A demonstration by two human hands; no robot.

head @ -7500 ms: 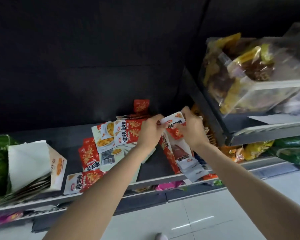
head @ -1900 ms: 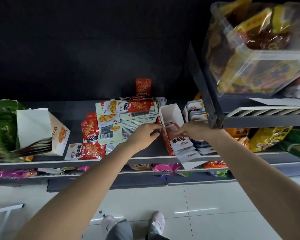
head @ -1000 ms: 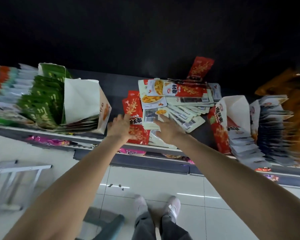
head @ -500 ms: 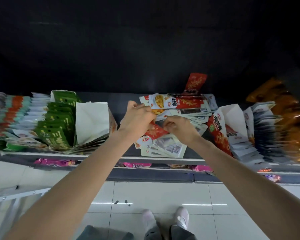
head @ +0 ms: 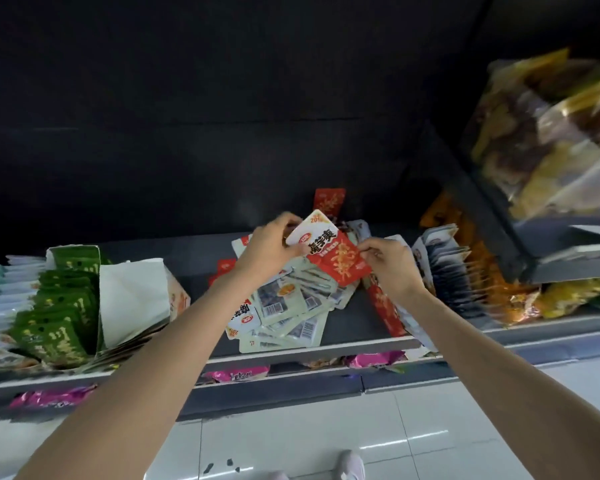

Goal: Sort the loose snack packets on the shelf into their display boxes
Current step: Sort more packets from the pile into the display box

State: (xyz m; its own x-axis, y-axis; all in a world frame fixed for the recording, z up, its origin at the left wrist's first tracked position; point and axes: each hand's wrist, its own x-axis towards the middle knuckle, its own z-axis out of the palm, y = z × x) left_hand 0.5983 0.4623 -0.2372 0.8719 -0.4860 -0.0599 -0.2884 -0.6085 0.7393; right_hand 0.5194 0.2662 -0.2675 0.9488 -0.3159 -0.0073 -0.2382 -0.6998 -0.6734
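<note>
I hold a red-and-white snack packet (head: 329,252) up above the shelf with both hands. My left hand (head: 274,247) grips its white upper end, and my right hand (head: 390,261) pinches its red lower corner. Beneath it a loose pile of packets (head: 288,311) lies on the grey shelf (head: 354,322), most of them back side up with barcodes showing. To the right, partly behind my right hand, stands a red display box (head: 385,306) holding matching packets. One red packet (head: 329,201) leans upright against the dark back wall.
A white open display box (head: 132,296) stands at the left, next to rows of green packets (head: 54,306). Grey-blue packets (head: 447,271) stand in rows at the right. A clear bin of yellow snacks (head: 551,133) sits on the upper right shelf. Pink packets (head: 236,374) lie on the lower shelf.
Both hands have lifted a red-and-white packet from the pile and raised it up and to the right. The view has swung right, bringing the upper right bin into sight.
</note>
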